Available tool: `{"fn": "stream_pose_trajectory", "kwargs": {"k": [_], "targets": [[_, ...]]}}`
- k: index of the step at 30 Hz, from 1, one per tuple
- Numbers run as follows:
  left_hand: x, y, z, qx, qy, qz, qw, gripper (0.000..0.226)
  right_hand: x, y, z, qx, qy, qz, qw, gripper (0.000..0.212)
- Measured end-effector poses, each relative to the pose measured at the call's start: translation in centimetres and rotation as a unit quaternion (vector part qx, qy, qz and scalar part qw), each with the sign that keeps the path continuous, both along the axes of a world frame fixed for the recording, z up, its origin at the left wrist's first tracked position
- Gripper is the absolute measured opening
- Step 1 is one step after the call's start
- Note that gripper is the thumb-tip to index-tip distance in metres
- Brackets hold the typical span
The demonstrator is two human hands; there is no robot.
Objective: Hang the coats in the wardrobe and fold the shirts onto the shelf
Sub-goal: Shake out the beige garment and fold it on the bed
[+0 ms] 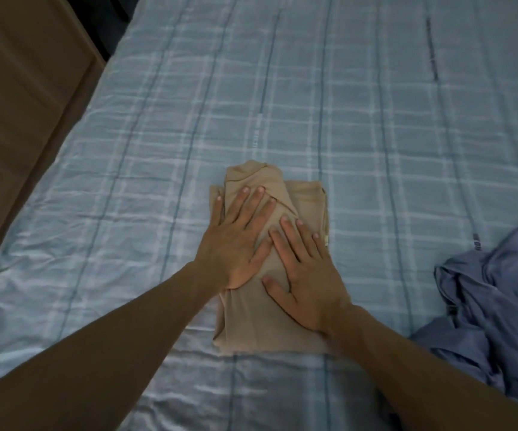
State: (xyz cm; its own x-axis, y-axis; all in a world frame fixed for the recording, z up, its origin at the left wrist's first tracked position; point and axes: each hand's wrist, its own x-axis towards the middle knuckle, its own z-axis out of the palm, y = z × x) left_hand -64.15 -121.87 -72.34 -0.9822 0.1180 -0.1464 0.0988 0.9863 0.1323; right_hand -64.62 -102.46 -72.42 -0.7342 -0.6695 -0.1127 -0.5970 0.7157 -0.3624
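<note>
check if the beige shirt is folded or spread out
Folded: the beige shirt is a compact layered rectangle, left hand and right hand pressing it.

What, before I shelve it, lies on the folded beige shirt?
The left hand and right hand lie flat on the beige shirt; the fabric beneath them is hidden.

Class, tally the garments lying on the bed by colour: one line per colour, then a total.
Beige: 1, the folded shirt, pressed flat by the left hand and right hand
Blue: 1, the crumpled garment
Total: 2
</note>
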Motion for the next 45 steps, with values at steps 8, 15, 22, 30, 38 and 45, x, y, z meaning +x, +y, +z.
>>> {"fn": "stream_pose_trajectory", "kwargs": {"k": [8,15,22,30,38,45], "targets": [[8.8,1.0,4.3,0.111,0.049,-0.133,0.984,0.096,5.0,3.7,2.2,-0.091,0.002,0.033,0.995,0.078],[12.0,1.5,4.0,0.036,0.049,-0.146,0.987,0.090,7.0,6.6,2.5,-0.062,0.062,0.047,0.995,0.080],[11.8,2.3,6.1,0.094,0.105,-0.133,0.981,0.058,6.4,6.3,4.7,-0.127,-0.026,-0.016,0.991,0.050],[16.3,3.5,8.2,0.107,0.020,-0.202,0.973,0.051,9.4,9.0,7.2,-0.042,-0.087,0.095,0.991,0.047],[13.6,2.1,10.5,0.271,0.125,-0.050,0.953,0.038,6.3,7.4,11.3,-0.169,-0.029,-0.058,0.983,0.044],[5.8,1.1,11.2,0.318,0.137,0.120,0.931,0.034,-0.2,2.7,11.2,-0.205,0.028,-0.199,0.958,0.054]]}}
